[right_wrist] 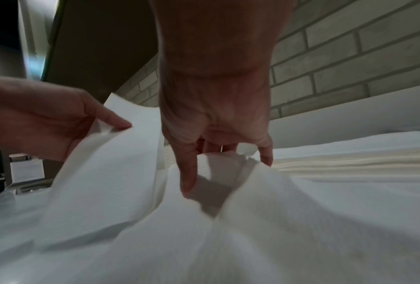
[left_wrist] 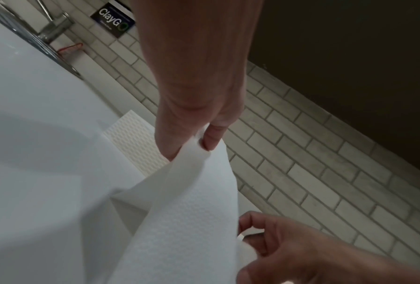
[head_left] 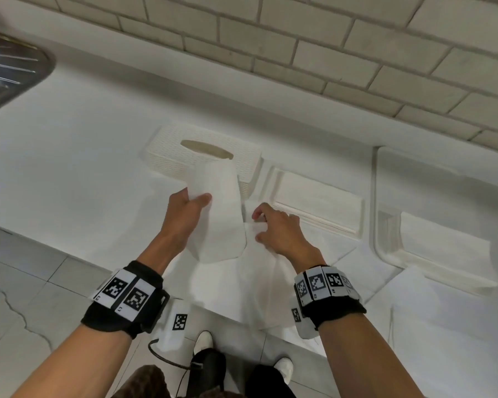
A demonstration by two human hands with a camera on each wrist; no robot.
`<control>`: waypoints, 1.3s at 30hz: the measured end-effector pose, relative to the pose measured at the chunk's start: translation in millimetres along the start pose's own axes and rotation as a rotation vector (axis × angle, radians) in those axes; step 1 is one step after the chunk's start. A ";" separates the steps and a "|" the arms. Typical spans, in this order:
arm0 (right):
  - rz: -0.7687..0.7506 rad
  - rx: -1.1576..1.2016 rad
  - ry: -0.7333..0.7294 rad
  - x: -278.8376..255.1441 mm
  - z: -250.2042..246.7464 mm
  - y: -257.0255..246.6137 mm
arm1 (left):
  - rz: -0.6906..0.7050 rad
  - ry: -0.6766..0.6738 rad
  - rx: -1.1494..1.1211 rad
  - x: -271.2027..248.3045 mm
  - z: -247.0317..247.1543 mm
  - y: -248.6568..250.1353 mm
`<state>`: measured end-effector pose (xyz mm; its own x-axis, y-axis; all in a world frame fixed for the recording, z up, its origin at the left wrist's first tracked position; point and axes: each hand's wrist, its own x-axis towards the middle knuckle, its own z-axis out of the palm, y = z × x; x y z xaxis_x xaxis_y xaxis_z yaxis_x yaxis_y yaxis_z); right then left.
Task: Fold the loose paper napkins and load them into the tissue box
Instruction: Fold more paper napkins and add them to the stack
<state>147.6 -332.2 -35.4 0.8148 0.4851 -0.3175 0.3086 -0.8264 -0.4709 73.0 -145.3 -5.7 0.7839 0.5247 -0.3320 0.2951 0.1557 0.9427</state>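
holding: left hand pinches the top left edge of a white napkin between thumb and fingers, lifting it off the counter
napkin look: white, embossed dotted texture plain in the left wrist view, long folded panel standing up and curving, lower end trailing into loose paper below
napkin place: in front of the tissue box, its upper end overlapping the box's front wall and reaching near the slot in the head view
right hand: right hand palm down on a second loose napkin, fingers curled and gathering a bunched fold of it, seen close in the right wrist view
second napkin: wrinkled, spread flat on the counter near its front edge, partly hanging over the edge
tissue box: white, woven-pattern sides, oval slot on top, sits on the counter near the brick wall
box base: shallow white tray part just right of the tissue box with a flat folded stack inside
far right: another white tray holding folded napkins, more loose sheets in front of it
sink: metal sink edge at far left, well apart from the box
wrists: black bands with printed marker tags on both
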 end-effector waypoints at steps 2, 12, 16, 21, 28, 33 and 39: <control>-0.024 0.059 0.030 -3.5 -13.0 -5.3 | 0.059 0.063 -0.012 0.4 -4.4 2.2; -0.198 0.423 0.007 -28.3 -94.6 -34.8 | 0.280 0.082 -0.015 -1.8 -0.1 27.3; -0.235 0.486 0.017 -31.2 -101.1 -42.4 | 0.232 -0.065 0.006 -9.3 13.3 27.2; -0.280 0.580 0.125 -27.4 -107.6 -52.7 | 0.107 -0.276 -0.006 -20.0 24.0 31.8; -0.191 0.585 0.324 -24.2 -91.2 -29.2 | -0.024 -0.396 -0.053 -31.8 45.3 28.4; 0.319 0.238 0.470 -34.0 -55.4 47.2 | -0.017 -0.202 0.013 -25.9 37.6 17.5; 0.581 -0.035 0.251 -40.1 -13.0 76.5 | -0.094 -0.144 -0.019 -24.6 32.0 12.9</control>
<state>144.9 -418.6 -48.0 0.9432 -0.1242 -0.3082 -0.2066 -0.9457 -0.2509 75.0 -183.0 13.5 0.8237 0.3823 -0.4188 0.3613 0.2152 0.9073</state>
